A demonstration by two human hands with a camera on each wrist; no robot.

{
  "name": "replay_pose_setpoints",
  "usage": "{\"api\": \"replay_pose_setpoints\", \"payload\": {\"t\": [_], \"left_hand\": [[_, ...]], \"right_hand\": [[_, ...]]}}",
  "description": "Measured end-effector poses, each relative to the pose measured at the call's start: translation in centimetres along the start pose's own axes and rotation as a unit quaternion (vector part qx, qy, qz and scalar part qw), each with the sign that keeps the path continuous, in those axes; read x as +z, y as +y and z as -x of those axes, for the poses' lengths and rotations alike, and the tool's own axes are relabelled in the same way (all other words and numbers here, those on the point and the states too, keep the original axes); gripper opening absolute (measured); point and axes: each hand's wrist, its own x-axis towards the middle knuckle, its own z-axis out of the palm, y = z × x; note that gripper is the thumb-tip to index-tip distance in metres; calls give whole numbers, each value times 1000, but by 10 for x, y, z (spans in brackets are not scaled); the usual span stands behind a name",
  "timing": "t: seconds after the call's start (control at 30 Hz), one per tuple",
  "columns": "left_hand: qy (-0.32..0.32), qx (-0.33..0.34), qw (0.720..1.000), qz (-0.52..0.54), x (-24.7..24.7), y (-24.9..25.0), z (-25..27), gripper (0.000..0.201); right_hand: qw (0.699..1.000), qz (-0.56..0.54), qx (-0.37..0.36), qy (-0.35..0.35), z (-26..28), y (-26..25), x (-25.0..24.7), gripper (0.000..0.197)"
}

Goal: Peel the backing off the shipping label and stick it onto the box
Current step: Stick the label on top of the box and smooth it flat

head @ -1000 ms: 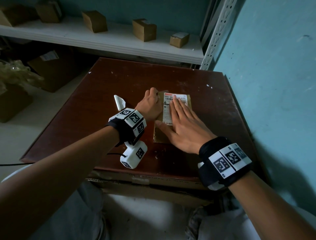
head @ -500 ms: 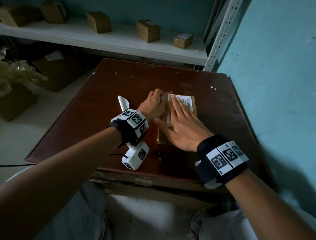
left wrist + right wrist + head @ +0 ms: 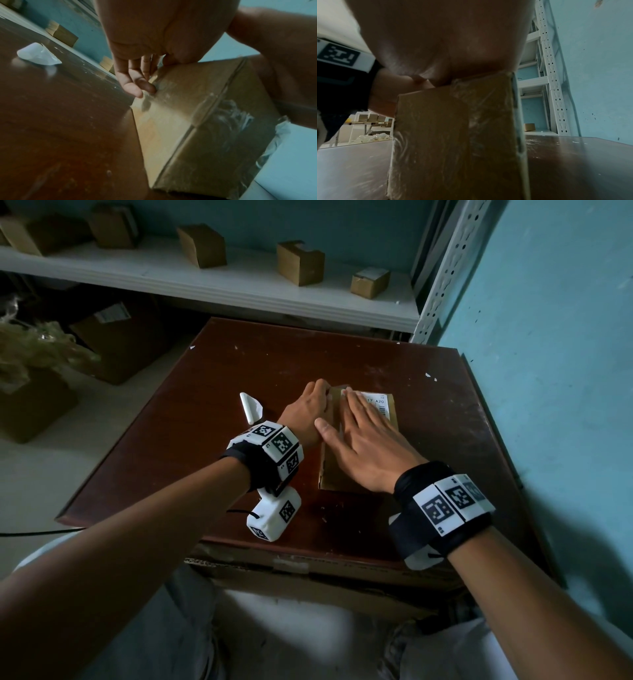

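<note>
On the brown table [image 3: 205,440], the box [image 3: 394,419] lies flat with the label [image 3: 378,402] on its top face. The right hand [image 3: 370,446] presses flat on the label, fingers straight. The left hand [image 3: 305,419] braces the box's left side, fingers apparently only loosely bent. The peeled backing [image 3: 251,407] lies nearby to the left.

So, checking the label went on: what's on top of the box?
The shipping label lies on the box, right hand flat over it; most print is covered.
</note>
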Motion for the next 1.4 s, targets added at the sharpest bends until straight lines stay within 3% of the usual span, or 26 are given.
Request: {"api": "replay_pose_setpoints", "payload": {"t": [1.4], "left_hand": [[9,-35,999,-4,4,5,0,33]], "right_hand": [[999,-1,43,20,-12,29,-7,84]]}}
